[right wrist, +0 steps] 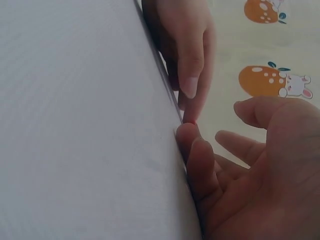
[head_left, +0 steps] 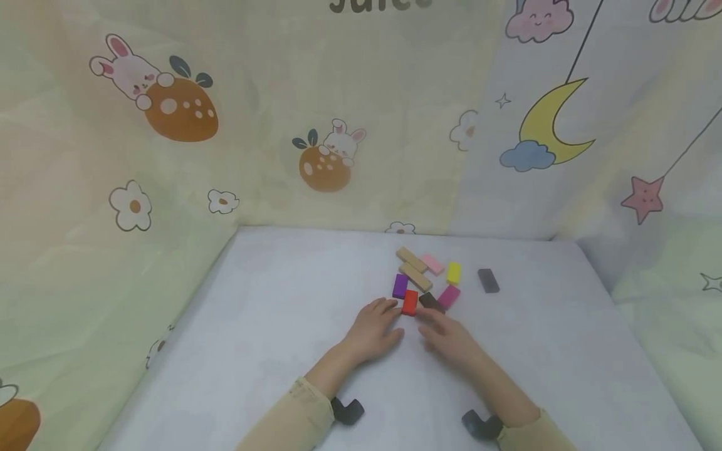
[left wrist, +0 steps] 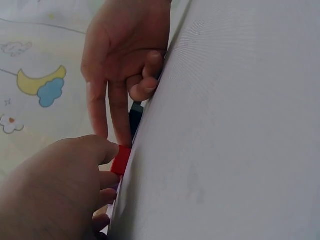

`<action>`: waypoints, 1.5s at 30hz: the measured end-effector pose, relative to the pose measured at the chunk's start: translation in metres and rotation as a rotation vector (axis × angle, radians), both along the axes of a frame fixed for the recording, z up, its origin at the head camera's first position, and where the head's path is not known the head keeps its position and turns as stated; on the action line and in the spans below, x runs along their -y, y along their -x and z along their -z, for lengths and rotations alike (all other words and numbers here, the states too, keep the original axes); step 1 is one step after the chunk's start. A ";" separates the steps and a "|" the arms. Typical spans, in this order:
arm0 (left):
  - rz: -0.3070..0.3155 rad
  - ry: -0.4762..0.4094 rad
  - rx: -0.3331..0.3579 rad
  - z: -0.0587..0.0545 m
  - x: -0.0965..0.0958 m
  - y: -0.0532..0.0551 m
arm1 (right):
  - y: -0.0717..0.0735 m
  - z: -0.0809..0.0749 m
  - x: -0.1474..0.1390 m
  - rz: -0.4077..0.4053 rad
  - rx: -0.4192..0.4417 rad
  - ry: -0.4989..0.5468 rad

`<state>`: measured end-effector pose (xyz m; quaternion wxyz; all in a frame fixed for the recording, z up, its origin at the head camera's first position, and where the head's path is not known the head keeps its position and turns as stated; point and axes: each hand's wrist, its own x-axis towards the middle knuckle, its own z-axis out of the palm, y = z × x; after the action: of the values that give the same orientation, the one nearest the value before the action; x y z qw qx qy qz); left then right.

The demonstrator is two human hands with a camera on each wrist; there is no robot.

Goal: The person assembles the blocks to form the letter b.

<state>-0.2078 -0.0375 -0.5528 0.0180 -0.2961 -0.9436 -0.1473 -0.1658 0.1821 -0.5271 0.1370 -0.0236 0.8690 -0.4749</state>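
Head: 8 blocks [head_left: 415,276] lie loosely grouped, none stacked, the grey block [head_left: 488,280] apart at 3 o'clock; work looks unfinished; left hand [head_left: 372,331] and right hand [head_left: 450,341] flank the red block [head_left: 410,303] at the group's 7 o'clock; left wrist: 2 right fingers extend towards 6 o'clock, left fingers beside the red block; right wrist: right fingers parted, gripping nothing visible.
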 end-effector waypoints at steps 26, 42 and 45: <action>0.065 -0.120 0.169 -0.007 0.046 -0.005 | 0.022 0.009 0.002 -0.017 -0.106 -0.141; 0.089 -0.156 0.104 -0.002 0.043 -0.003 | 0.039 0.006 0.007 -0.048 -0.097 -0.245; 0.089 -0.163 0.106 -0.004 0.043 -0.004 | 0.039 0.005 0.008 -0.046 -0.117 -0.261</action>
<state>-0.2042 -0.0806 -0.5486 -0.0147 -0.3272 -0.9140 -0.2396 -0.2052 0.1744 -0.5324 0.0986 -0.0531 0.9291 -0.3525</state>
